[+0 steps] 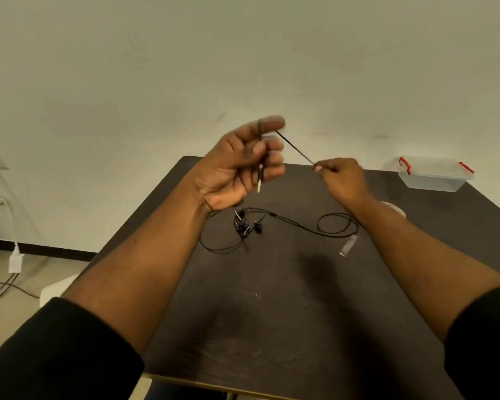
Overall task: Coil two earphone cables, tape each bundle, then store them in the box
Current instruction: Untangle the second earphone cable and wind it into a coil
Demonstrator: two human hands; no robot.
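Note:
My left hand (243,166) is raised above the table, palm toward me, and grips a black earphone cable (295,148) between thumb and fingers; the jack plug (259,180) hangs down in front of the palm. My right hand (341,177) pinches the same cable a short way along, so the stretch between the hands is taut. More black cable with earbuds (247,223) lies tangled on the dark table (272,298), with a loop (334,223) under my right forearm. A clear box with red latches (435,174) stands at the far right corner, lid on.
A short strip of clear tape (348,245) lies on the table near my right forearm. Something round and pale (394,209) shows behind that forearm. Off the table's left edge, white chargers and cords (13,255) hang along the wall and floor.

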